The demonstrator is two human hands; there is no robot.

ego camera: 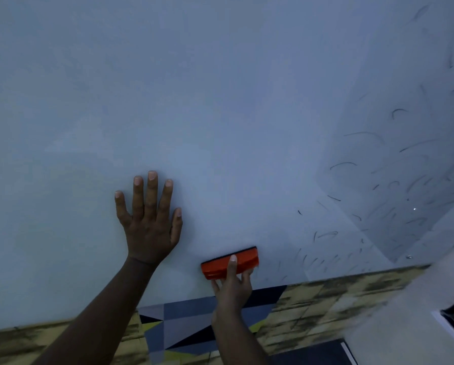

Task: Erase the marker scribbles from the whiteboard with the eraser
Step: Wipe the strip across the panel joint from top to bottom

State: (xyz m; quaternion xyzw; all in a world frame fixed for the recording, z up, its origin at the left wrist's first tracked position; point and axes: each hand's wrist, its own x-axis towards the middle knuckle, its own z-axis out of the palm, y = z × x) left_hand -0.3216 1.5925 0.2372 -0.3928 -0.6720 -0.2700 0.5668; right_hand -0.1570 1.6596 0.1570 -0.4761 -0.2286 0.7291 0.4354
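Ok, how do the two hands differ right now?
The left hand lies flat with fingers spread on the whiteboard and holds nothing; the right hand grips the orange eraser. The left sits higher, the right near the board's bottom edge. Both are bare.

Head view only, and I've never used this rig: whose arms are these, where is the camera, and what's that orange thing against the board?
There is no machine here: a person works with bare hands, and the single picture comes from a wide-angle camera worn on their head, looking forward and down. The pale surface filling most of the view is the whiteboard. The left hand lies flat on it with fingers spread. The right hand grips the orange eraser, the orange thing you asked about, near the board's lower edge. The dark marker scribbles left to wipe are short curved strokes to the right of the eraser. Below the board you see patterned floor.
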